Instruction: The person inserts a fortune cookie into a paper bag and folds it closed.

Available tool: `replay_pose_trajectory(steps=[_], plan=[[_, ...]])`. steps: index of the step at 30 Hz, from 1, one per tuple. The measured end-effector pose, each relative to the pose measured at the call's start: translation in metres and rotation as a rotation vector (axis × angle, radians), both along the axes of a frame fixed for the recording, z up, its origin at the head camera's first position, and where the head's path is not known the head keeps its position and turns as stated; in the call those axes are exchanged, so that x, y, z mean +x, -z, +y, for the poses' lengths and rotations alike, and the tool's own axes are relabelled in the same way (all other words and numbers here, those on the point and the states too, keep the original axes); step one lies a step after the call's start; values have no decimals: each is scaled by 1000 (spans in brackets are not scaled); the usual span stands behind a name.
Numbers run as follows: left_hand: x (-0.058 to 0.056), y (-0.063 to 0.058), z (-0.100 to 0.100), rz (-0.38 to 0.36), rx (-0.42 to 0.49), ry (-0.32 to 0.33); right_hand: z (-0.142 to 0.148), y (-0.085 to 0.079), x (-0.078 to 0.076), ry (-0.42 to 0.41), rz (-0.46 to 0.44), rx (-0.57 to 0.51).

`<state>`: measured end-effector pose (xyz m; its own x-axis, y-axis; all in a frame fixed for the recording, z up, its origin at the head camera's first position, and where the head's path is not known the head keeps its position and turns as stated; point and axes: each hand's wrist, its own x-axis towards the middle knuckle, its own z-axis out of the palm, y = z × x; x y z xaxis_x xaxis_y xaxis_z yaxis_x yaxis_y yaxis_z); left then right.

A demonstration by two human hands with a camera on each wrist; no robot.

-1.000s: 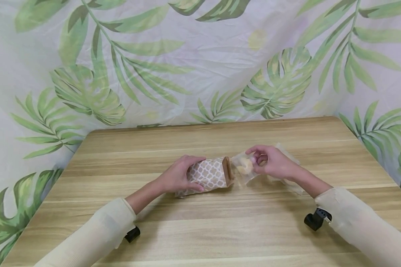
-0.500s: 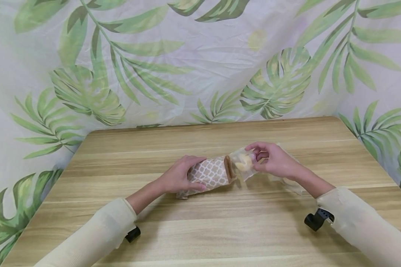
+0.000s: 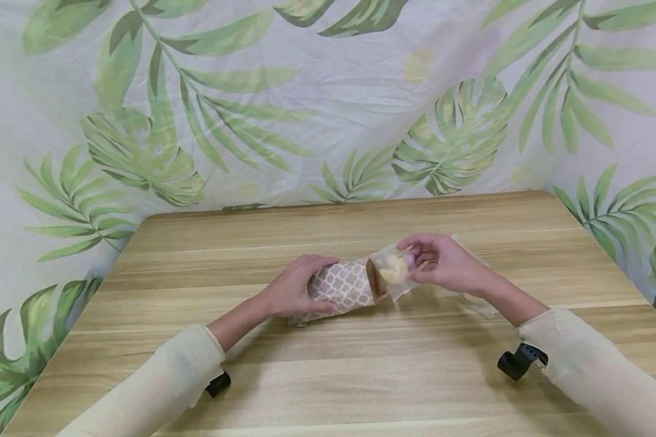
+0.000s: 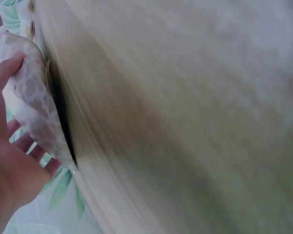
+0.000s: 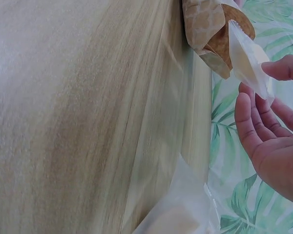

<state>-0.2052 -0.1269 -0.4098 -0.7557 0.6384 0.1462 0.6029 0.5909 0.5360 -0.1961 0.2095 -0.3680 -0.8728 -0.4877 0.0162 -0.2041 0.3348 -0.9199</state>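
A brown paper bag with a white lattice print (image 3: 341,282) lies on its side on the table, its mouth facing right. My left hand (image 3: 292,288) grips it around the closed end, thumb on the near side and fingers on the far side. At the mouth, my right hand (image 3: 448,264) pinches a small translucent packet (image 3: 392,270) with a pale yellow piece inside. In the right wrist view the packet (image 5: 246,61) overlaps the bag's opening (image 5: 229,34), held between thumb and fingers. What the bag contains is hidden.
Another translucent packet (image 3: 475,303) lies on the wooden table (image 3: 328,376) under the right forearm; the right wrist view shows this packet (image 5: 178,214) with something pale inside. A leaf-patterned cloth (image 3: 328,109) hangs behind the table's far edge.
The right hand has shifted slightly left with the packet, whose left end now meets the bag's mouth. The bag has moved slightly right in the left hand's grip.
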Motion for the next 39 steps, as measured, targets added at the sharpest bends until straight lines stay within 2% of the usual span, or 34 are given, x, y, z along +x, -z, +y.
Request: replay_pose_trajectory(steps=[13,26,39], plan=[[1,1,0,-18,16,-13,-3,-2,4,-10,-36,6],[1,3,-1,-15,31,0,-9,0,1,-18,-21,65],[1,2,-1,-6,26,5,-17,-2,-2,36,-60,55]])
